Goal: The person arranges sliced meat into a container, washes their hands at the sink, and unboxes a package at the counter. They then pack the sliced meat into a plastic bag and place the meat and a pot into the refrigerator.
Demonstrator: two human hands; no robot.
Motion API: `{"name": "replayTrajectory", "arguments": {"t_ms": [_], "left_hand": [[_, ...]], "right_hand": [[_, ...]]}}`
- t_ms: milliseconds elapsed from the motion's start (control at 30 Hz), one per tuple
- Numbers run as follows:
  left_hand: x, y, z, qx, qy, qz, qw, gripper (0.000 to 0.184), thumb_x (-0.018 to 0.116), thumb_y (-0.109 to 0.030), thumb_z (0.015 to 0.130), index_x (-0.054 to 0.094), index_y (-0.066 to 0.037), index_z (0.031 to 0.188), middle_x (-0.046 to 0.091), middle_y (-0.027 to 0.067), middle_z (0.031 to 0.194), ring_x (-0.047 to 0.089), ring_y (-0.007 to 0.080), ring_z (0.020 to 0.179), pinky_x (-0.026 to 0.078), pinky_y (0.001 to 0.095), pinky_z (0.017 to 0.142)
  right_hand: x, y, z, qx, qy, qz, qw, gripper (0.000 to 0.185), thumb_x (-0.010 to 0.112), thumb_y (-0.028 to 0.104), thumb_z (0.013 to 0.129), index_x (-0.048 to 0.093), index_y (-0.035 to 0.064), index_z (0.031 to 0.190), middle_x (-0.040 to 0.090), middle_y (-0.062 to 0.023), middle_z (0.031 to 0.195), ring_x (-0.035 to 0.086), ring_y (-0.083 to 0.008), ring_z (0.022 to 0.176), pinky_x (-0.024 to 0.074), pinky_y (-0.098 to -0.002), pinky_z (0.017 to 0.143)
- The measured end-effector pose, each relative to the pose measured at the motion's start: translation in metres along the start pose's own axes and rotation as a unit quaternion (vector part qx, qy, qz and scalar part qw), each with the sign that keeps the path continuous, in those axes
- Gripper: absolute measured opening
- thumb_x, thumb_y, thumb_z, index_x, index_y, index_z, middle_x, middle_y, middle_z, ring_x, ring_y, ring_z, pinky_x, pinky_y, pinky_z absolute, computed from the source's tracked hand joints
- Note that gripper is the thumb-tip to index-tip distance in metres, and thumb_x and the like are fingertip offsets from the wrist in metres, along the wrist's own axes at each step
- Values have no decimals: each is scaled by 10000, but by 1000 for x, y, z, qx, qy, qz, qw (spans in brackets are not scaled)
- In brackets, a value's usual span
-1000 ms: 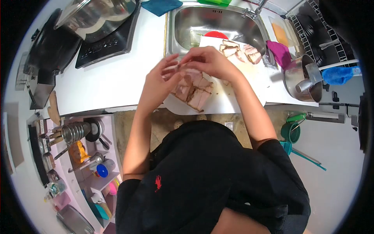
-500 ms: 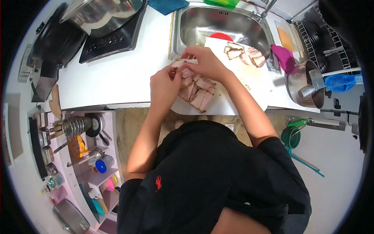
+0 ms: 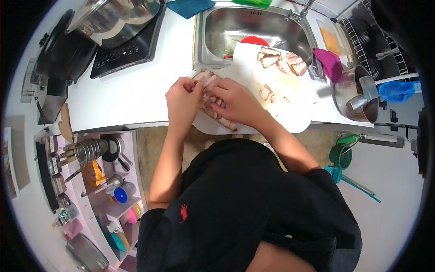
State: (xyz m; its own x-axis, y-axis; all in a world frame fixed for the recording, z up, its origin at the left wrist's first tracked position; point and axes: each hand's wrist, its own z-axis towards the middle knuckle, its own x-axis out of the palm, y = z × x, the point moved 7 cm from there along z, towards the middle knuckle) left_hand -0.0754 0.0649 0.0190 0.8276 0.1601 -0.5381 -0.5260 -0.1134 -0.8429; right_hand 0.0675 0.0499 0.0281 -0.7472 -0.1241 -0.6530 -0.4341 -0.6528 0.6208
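One cam, worn on the person's head, looked fwd & steeply down. V. wide lens, w/ curved dark edges. Black shirt (image 3: 235, 195) filled the near part, close up; left hand (image 3: 183, 97) & right hand (image 3: 238, 100) sat approx. mid-view, a bit farther off. Sink (image 3: 253, 27) was at the far side, shelves (image 3: 106, 190) near left, dish rack (image 3: 385, 50) far right.

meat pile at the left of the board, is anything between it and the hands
Nothing visible is in the way: the left hand and right hand are both at the meat pile. Their fingers hide its middle, so anything underneath can't be seen.
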Motion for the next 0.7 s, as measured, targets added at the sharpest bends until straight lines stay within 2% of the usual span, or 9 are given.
{"name": "replayTrajectory", "arguments": {"t_ms": [100,200,300,367,400,500,567,667,700], "left_hand": [[0,14,-2,-29,-8,-19,999,213,656,-163,788,608,44,769,640,146,673,629,235,620,492,326,605],[2,15,-6,-16,-9,5,1000,212,652,-159,782,605,46,755,635,152,663,624,249,610,490,334,606],[3,7,-10,12,-15,32,999,220,656,-165,777,603,47,749,635,161,665,625,268,613,492,344,611],[2,1,-11,16,-20,57,998,229,661,-174,774,603,47,758,636,169,671,628,282,618,494,350,616],[3,1,-12,17,-18,51,998,223,662,-168,776,602,48,769,640,167,676,632,272,622,496,347,616],[4,-4,-13,22,-5,27,999,205,663,-147,791,602,49,804,650,147,688,641,222,635,501,324,614],[5,-12,-15,26,12,-1,1000,187,662,-130,814,606,48,833,655,118,691,639,160,645,501,290,611],[11,-9,-12,53,-6,-89,995,180,658,-108,825,599,50,889,650,103,683,638,140,648,497,271,597],[13,-2,-10,42,-4,-82,996,184,655,-109,831,601,48,910,652,98,697,635,132,651,495,263,595]], "right_hand": [[-5,1,-1,-2,-22,-33,999,189,672,42,695,613,33,874,589,-93,875,592,-272,812,507,-357,688],[-12,-12,-9,39,-42,22,998,193,659,16,709,630,32,899,612,-96,870,614,-240,752,510,-323,665],[-28,-19,-18,107,-52,73,990,168,631,38,736,610,24,902,613,-112,868,610,-256,809,495,-335,694],[-31,-29,-24,150,-62,119,980,164,639,44,750,617,22,911,613,-108,874,607,-232,796,492,-314,696],[-32,-34,-27,173,-69,141,972,162,644,47,757,620,21,916,614,-106,877,606,-220,789,491,-303,697],[-32,-25,-19,98,-102,109,984,186,666,30,751,636,15,934,621,-69,855,603,-158,737,484,-270,676],[-29,-25,-18,122,-99,119,980,173,662,43,764,634,14,932,620,-77,845,602,-162,736,483,-273,687],[-24,-27,-15,138,-102,113,979,160,647,70,771,626,9,918,606,-118,850,603,-212,740,487,-299,680],[-22,-28,-15,141,-104,107,979,158,640,80,772,623,7,911,600,-137,855,603,-236,742,489,-312,674]]}}
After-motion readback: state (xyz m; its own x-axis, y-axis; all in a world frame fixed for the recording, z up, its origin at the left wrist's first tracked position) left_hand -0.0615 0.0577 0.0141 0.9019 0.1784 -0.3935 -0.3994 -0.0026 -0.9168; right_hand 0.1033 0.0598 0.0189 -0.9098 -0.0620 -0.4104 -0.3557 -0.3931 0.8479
